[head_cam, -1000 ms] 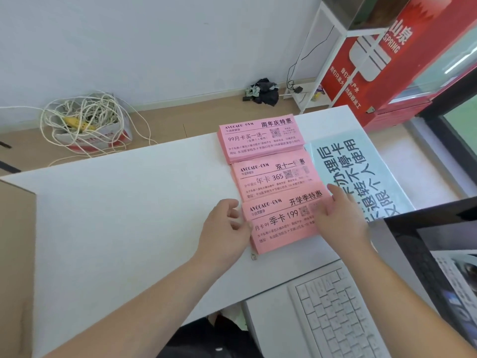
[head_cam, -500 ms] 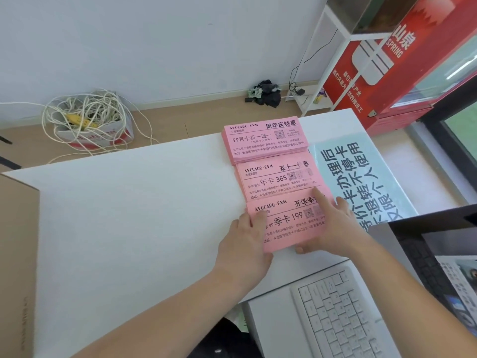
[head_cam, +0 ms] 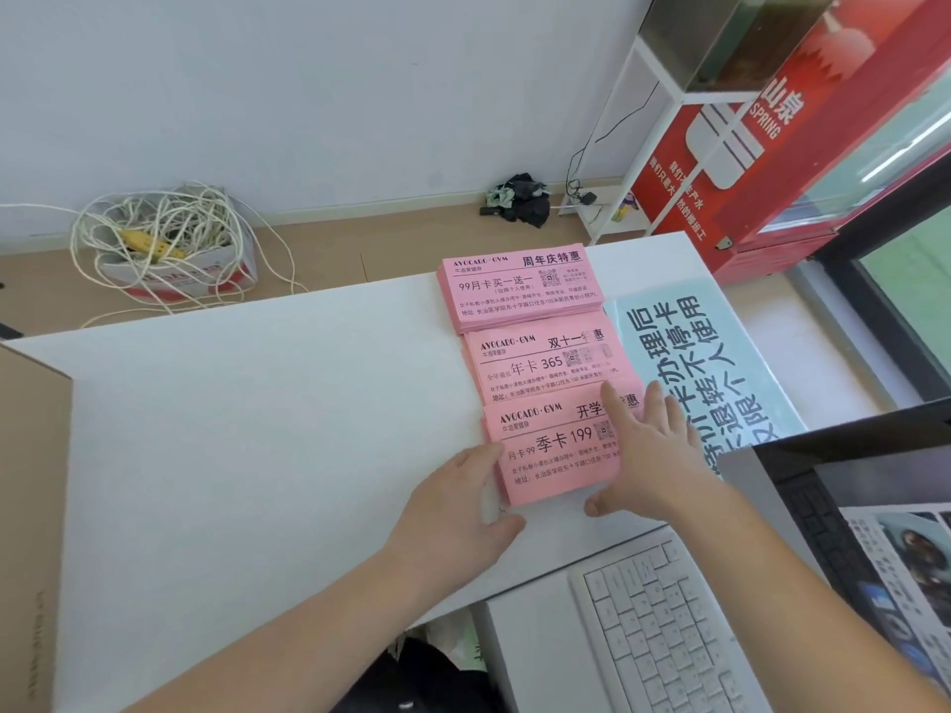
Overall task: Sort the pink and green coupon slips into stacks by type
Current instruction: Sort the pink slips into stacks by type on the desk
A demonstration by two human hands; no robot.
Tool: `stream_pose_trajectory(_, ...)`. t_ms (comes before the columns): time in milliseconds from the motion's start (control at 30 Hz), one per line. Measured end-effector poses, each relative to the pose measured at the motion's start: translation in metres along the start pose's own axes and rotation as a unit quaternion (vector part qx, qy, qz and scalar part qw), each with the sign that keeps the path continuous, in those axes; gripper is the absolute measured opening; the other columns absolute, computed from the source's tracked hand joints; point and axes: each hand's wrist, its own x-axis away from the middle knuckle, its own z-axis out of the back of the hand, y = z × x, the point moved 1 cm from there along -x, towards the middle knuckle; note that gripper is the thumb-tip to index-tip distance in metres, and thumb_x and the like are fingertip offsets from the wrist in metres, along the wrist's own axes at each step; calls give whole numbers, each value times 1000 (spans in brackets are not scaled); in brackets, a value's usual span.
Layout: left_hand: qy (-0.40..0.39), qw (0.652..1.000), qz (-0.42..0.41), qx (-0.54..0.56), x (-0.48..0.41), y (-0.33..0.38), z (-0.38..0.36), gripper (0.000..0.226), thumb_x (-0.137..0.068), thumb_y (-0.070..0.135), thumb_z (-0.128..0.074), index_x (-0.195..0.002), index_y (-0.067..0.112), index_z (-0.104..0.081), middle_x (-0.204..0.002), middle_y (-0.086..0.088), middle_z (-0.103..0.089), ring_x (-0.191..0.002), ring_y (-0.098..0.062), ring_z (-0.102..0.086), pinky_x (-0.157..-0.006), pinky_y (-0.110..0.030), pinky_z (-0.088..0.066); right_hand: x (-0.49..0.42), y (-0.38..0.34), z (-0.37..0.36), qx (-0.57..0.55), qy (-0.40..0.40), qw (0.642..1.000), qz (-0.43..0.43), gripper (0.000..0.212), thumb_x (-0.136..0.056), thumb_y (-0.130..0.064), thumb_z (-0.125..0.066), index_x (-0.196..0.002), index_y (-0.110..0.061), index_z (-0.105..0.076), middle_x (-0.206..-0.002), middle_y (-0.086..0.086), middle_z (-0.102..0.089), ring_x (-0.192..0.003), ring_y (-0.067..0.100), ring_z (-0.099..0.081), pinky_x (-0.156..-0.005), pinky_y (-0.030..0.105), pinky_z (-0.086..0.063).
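Squaring up looks to be the step: the nearest pink stack (head_cam: 556, 455) lies on the counter (head_cam: 257, 403) between the left hand (head_cam: 458, 512), whose loosely bent fingers touch its edge, and the right hand (head_cam: 653, 455), whose straight, spread fingers press its other end, so the next move probably calls for an even inward nudge.

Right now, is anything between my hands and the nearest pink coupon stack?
Nothing visible. The left hand touches the nearest pink stack at its left edge, and the right hand lies flat on its right side.
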Motion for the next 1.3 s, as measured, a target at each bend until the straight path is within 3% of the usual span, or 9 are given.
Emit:
stream_pose_trajectory(200,14,994,64,83,29,-32,53,44,-92,37,-71,-133,29,-60,-124,10,-63,-96,3,-66,-89,-20,-53,38,-84,21,-41,32,992,117,79,-84,-46,-77,-152,-31,-39,-158,-3,-37,-146,20,-31,-115,45,-38)
stream_pose_trajectory(367,71,986,65,134,74,-63,129,31,-92,39,-70,-122,32,-65,-114,16,-66,-92,9,-66,-81,-13,-52,70,-182,17,-47,75,975,202,56,-94,-55,-61,-145,-38,-48,-148,-16,-47,-137,10,-43,-107,36,-42)
stream_pose_trajectory(533,160,974,60,150,151,-113,219,23,-92,35,-72,-115,31,-70,-105,17,-70,-90,9,-65,-78,-8,-51,101,-284,10,-150,58,946,281,41,-92,-55,-66,-130,-39,-63,-130,-23,-62,-119,-1,-57,-102,34,-50)
stream_pose_trajectory(700,250,942,104,199,237,-184,296,18,-93,31,-73,-111,36,-73,-102,21,-74,-96,3,-69,-89,-20,-53,138,-383,-15,-276,46,886,370,28,-93,-39,-71,-121,-34,-71,-114,-26,-68,-106,-10,-61,-97,26,-53)
stream_pose_trajectory(833,308,926,125,178,284,-246,324,22,-95,20,-70,-110,36,-72,-105,16,-74,-99,-2,-69,-95,-32,-56,156,-435,-42,-268,148,836,455,27,-95,-26,-69,-122,-28,-71,-116,-20,-64,-110,-1,-58,-95,25,-50)
stream_pose_trajectory(1000,318,938,116,81,310,-281,308,45,-95,7,-65,-102,51,-65,-115,38,-61,-103,6,-63,-95,-28,-53,165,-467,-67,-158,246,799,525,23,-90,-20,-69,-112,-22,-74,-108,-10,-68,-104,15,-58,-93,36,-51)
stream_pose_trajectory(1100,318,945,73,-22,307,-289,306,42,-92,4,-62,-123,31,-69,-137,29,-54,-125,-7,-57,-105,-33,-48,163,-474,-73,-96,220,826,510,24,-85,-16,-67,-107,-22,-75,-98,-9,-74,-96,8,-47,-104,43,-46)
stream_pose_trajectory(1167,257,963,65,-57,299,-290,305,45,-94,9,-62,-134,28,-64,-140,16,-56,-132,-8,-51,-112,-35,-44,162,-474,-77,-26,214,836,505,24,-84,-19,-61,-102,-28,-75,-87,-14,-73,-87,11,-45,-107,42,-42)
stream_pose_trajectory(1300,121,983,72,-122,289,-296,303,52,-96,19,-59,-146,32,-50,-137,19,-48,-137,-7,-40,-113,-31,-38,158,-472,-76,5,186,851,491,30,-88,-30,-56,-109,-40,-75,-88,-21,-74,-89,9,-58,-118,36,-27)
